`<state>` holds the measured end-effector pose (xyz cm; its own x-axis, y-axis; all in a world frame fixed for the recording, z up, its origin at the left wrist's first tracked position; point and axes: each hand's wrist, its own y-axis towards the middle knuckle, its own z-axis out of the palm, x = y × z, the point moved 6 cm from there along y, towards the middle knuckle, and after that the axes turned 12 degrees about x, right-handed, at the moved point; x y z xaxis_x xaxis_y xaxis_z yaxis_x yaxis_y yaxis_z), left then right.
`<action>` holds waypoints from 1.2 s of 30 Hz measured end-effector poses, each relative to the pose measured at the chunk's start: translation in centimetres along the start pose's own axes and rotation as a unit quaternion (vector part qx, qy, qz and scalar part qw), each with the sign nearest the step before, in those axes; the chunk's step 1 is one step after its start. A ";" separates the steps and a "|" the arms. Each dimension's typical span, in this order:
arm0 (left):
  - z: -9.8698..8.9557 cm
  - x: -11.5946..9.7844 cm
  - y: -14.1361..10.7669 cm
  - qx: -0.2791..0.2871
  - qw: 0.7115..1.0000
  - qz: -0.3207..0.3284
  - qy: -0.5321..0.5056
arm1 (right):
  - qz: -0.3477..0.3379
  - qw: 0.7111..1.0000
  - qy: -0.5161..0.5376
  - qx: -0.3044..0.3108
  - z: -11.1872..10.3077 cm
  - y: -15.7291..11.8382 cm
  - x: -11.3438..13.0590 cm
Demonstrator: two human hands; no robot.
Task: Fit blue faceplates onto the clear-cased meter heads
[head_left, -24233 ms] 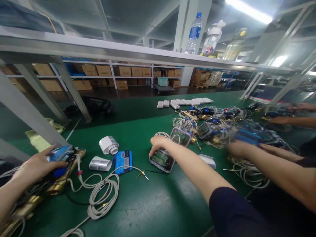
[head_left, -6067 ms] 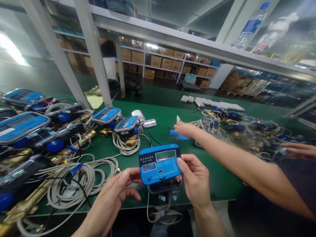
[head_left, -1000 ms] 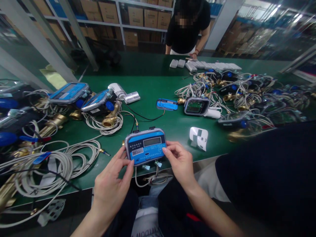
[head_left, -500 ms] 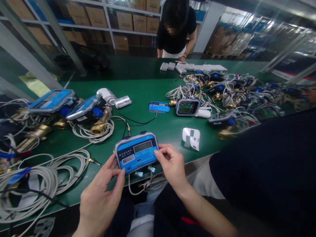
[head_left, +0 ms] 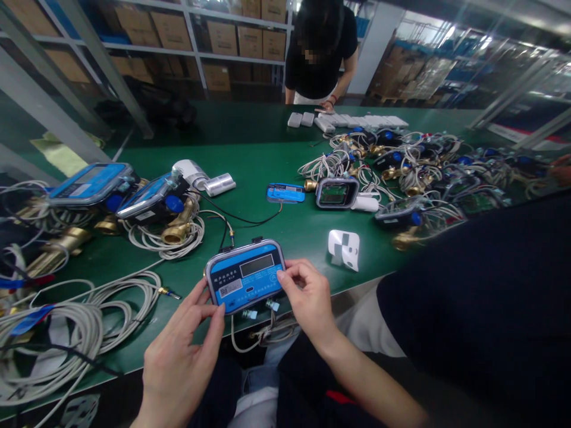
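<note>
A blue-faced meter point(head_left: 247, 276) with a grey display window and a clear rim is tilted up at the bench's near edge, between my two hands. My left hand point(head_left: 185, 339) grips its left side, thumb on the lower left corner and fingers behind. On the other side, my right hand point(head_left: 307, 297) has its thumb on the right part of the face, the other fingers curled at the edge. Two small tags on wire hang below the meter, and grey cable dangles under it. What supports the meter from beneath is hidden.
More meters with brass fittings and coiled cables crowd the left point(head_left: 89, 184) and right point(head_left: 401, 160). On the green bench point(head_left: 250, 160) lie a blue faceplate point(head_left: 285, 193), an open meter housing point(head_left: 338, 193) and a white sticker sheet point(head_left: 343, 249). Across stands a person point(head_left: 321, 53) by white boxes.
The view has shifted very slightly, so everything sits a few pixels to the left. Both hands keep the same hold on the meter.
</note>
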<state>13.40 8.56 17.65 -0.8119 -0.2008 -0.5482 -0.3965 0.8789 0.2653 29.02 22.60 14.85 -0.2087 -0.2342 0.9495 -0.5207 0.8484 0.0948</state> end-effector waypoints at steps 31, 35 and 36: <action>1.7 5.7 4.5 0.077 0.921 -0.244 -0.294 | 0.053 0.994 0.054 0.074 0.7 0.9 -2.1; 0.3 4.0 4.8 0.056 0.980 -0.144 -0.122 | 0.057 0.989 0.097 0.091 1.5 1.0 -2.4; -0.1 2.8 4.8 0.044 0.995 -0.073 -0.049 | 0.063 0.987 0.113 0.097 1.6 1.0 -2.5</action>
<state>9.14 12.21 17.43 -0.7008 -0.2897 -0.6519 -0.4644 0.8790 0.1085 27.68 23.23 12.06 -0.1027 -0.0026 0.9947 -0.6564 0.7515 -0.0658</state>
